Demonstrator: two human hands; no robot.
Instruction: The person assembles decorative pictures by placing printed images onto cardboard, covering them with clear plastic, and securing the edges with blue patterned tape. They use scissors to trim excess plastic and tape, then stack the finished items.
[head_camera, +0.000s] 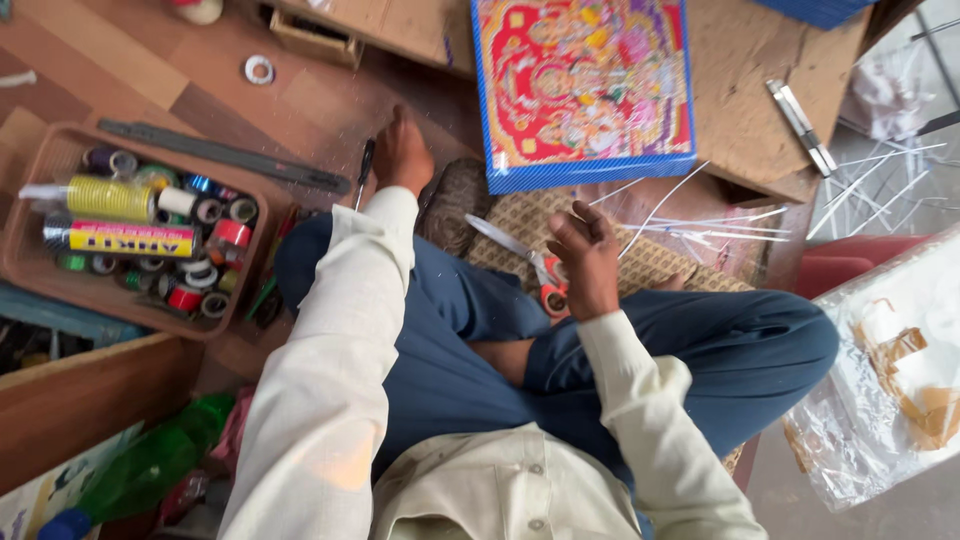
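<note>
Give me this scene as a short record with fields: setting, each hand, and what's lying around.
setting: person sitting cross-legged on a woven mat, wooden floor around
left hand: left hand reaches out to the floor beside a dark pen-like tool
right hand: right hand above the mat, right by orange-handled scissors; grip unclear
ahead: colourful framed picture, blue border
left side: brown tray of tape rolls
right side: thin white strips
</note>
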